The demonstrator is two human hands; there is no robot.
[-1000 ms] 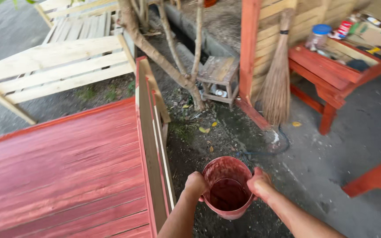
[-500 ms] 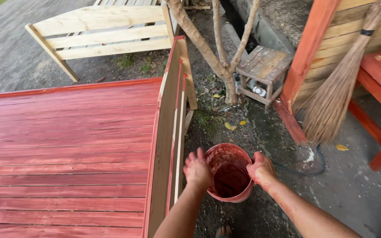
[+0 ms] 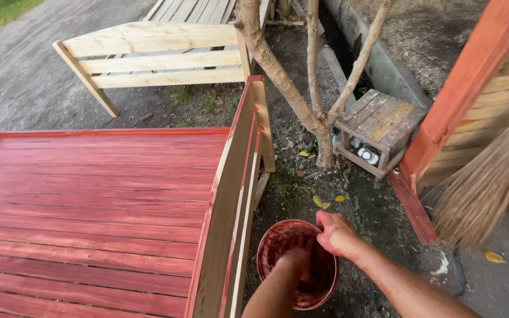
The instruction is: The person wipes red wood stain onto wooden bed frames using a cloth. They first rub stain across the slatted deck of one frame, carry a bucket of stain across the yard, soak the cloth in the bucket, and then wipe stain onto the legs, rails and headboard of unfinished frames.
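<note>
- Head view: my left hand [image 3: 294,262] was sunk inside the red bucket [image 3: 278,241]; I could not tell whether that grip was closed on anything, as the fingers were hidden below the rim.
- My right hand [image 3: 337,234] had its grip clamped on the bucket's far rim, steadying it.
- The bucket sat on the dirt ground [image 3: 378,218], just beside the upright end of the red-stained bed [image 3: 89,194], with its inside coated in dark red stain.
- I judged a tip-over the main risk: the bucket was held by one rim only, and a hard push from the hand inside could have rolled it and spilled stain on the ground.
- A dripping hand lifted out could have marked the bare wood edge [image 3: 231,194] of the bed end.
- The broom [image 3: 484,188] and small stool [image 3: 378,126] stood well apart, so I saw little risk there.
</note>
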